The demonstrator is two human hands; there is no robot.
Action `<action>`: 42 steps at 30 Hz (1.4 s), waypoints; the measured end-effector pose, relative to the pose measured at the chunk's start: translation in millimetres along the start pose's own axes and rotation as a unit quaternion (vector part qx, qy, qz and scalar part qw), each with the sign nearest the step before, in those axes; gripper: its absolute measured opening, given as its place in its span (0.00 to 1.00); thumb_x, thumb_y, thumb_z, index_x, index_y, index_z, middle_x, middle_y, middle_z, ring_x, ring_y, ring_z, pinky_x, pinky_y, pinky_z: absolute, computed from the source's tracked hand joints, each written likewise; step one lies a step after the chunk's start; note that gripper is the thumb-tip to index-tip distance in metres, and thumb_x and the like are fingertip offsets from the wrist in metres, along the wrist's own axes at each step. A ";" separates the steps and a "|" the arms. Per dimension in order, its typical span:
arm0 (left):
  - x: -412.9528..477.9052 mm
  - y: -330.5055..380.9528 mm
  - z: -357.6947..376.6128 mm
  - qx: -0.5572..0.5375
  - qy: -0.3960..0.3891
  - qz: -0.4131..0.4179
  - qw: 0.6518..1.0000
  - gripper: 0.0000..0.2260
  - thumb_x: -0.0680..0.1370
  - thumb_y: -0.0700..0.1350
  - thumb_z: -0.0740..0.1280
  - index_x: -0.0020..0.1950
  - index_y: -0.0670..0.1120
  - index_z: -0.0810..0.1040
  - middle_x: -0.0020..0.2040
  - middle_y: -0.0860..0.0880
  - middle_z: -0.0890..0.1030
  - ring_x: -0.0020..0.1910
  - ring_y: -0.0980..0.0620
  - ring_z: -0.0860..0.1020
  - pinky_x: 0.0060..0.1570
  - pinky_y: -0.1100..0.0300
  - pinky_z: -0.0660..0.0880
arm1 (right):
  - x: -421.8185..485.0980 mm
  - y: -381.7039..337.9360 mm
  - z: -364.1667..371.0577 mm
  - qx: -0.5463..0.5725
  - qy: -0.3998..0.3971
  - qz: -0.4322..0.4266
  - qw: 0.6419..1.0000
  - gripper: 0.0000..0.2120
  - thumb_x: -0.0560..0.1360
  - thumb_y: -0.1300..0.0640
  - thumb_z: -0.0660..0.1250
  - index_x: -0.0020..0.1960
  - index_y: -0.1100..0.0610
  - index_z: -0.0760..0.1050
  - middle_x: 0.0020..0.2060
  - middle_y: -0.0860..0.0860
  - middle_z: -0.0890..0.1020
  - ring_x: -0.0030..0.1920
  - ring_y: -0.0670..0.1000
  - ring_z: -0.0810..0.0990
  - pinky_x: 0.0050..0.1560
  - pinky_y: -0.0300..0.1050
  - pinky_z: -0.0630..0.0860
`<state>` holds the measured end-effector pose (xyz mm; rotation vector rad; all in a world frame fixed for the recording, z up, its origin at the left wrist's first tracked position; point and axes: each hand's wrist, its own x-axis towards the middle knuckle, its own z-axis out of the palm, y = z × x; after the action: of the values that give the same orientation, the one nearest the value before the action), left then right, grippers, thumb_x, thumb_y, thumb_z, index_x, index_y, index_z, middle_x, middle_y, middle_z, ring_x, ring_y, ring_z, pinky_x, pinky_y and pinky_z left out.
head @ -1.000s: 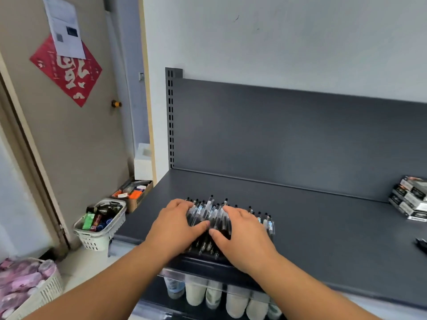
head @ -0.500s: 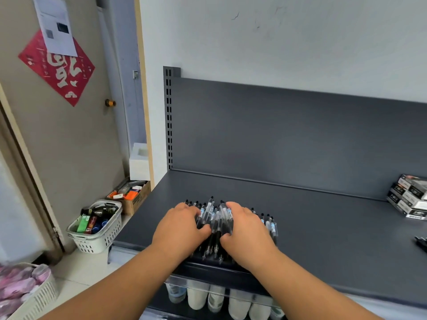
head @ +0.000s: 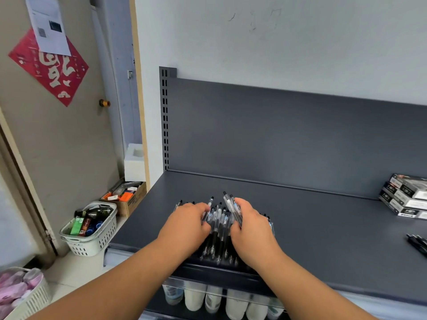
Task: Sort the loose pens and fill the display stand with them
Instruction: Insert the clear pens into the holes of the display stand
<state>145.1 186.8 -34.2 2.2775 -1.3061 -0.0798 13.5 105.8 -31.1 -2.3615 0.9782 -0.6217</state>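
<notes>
Head camera, looking down: you stand at a dark grey metal shelf (head: pixel 323 239) with both hands sunk in a heap of loose black-and-clear plastic pens (head: pixel 218 227) near its front edge. Your left hand (head: pixel 187 225) curls its fingers over the left side of the heap, its grip closed on the pens beneath. Your right hand (head: pixel 251 234) does the same on the right side, fingers bent round a few pens whose ends stick up past the thumb. Between your hands the pens lie roughly front to back, crossed and not squared up, and a few more show beyond the outer side of each hand.

Judged from how things lie, the job is at an early stage. You appear to be gathering and aligning the pens, and no sorted groups can be seen. No display stand can be made out in this view, so nothing shows that any pen has been loaded; sorting and filling both look to be ahead of you.

A few more dark pens (head: pixel 418 244) lie at the shelf's right edge, well apart from the heap, and will likely need collecting too. A stack of flat black-and-white boxes (head: pixel 406 197) sits at the back right. Below the shelf, white cups (head: pixel 233 301) stand behind a clear rail, and a white plastic basket (head: pixel 92 241) of bottles rests on the floor to your left.
</notes>
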 end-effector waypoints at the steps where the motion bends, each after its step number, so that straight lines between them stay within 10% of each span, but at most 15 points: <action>1: 0.9 2.9 0.7 0.004 0.002 0.001 1.000 0.18 0.78 0.50 0.61 0.68 0.55 0.70 0.59 0.51 0.77 0.53 0.51 0.76 0.53 0.57 0.74 | -0.2 0.7 -0.6 0.000 0.002 -0.002 1.000 0.24 0.77 0.62 0.56 0.72 0.48 0.63 0.55 0.50 0.78 0.50 0.50 0.76 0.45 0.39 0.68; 6: 4.1 17.9 6.2 0.051 -0.013 -0.030 0.998 0.26 0.74 0.64 0.63 0.68 0.53 0.67 0.60 0.52 0.76 0.58 0.50 0.76 0.53 0.53 0.75 | 0.1 6.0 -7.8 0.004 0.010 -0.015 1.000 0.23 0.77 0.62 0.57 0.71 0.49 0.64 0.56 0.50 0.78 0.53 0.51 0.77 0.50 0.42 0.73; 20: 5.7 36.1 7.1 0.043 -0.007 -0.086 0.995 0.14 0.75 0.53 0.65 0.56 0.48 0.76 0.47 0.50 0.81 0.45 0.51 0.79 0.45 0.56 0.77 | 5.1 21.5 -23.2 0.028 -0.028 -0.041 0.998 0.23 0.77 0.63 0.57 0.71 0.49 0.64 0.58 0.49 0.77 0.56 0.49 0.76 0.55 0.42 0.73; 31: 5.5 33.4 -1.0 -0.068 0.060 0.034 0.995 0.18 0.76 0.44 0.61 0.65 0.57 0.71 0.42 0.51 0.77 0.40 0.53 0.76 0.42 0.58 0.74 | 5.8 21.7 -21.7 0.095 -0.002 -0.024 0.995 0.23 0.78 0.62 0.61 0.69 0.44 0.68 0.48 0.41 0.79 0.43 0.40 0.77 0.38 0.26 0.70; 39: 12.8 65.8 -1.1 -0.172 0.087 0.109 0.975 0.07 0.80 0.44 0.59 0.45 0.56 0.67 0.36 0.56 0.71 0.34 0.58 0.70 0.31 0.66 0.63 | -5.3 23.4 -41.5 0.210 0.101 0.055 0.971 0.17 0.75 0.63 0.67 0.59 0.46 0.77 0.46 0.39 0.83 0.47 0.36 0.81 0.49 0.30 0.75; 42: 12.0 89.0 7.3 -0.206 0.071 0.138 0.966 0.05 0.81 0.50 0.60 0.55 0.56 0.70 0.37 0.58 0.72 0.36 0.61 0.71 0.34 0.69 0.64 | -19.3 29.8 -61.7 0.255 0.136 0.067 0.955 0.17 0.75 0.64 0.68 0.52 0.42 0.76 0.44 0.39 0.84 0.46 0.36 0.81 0.49 0.30 0.76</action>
<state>78.9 137.7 2.4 1.7091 -1.3712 -0.0820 -49.7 84.9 -5.9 -1.7706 0.9431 -1.0263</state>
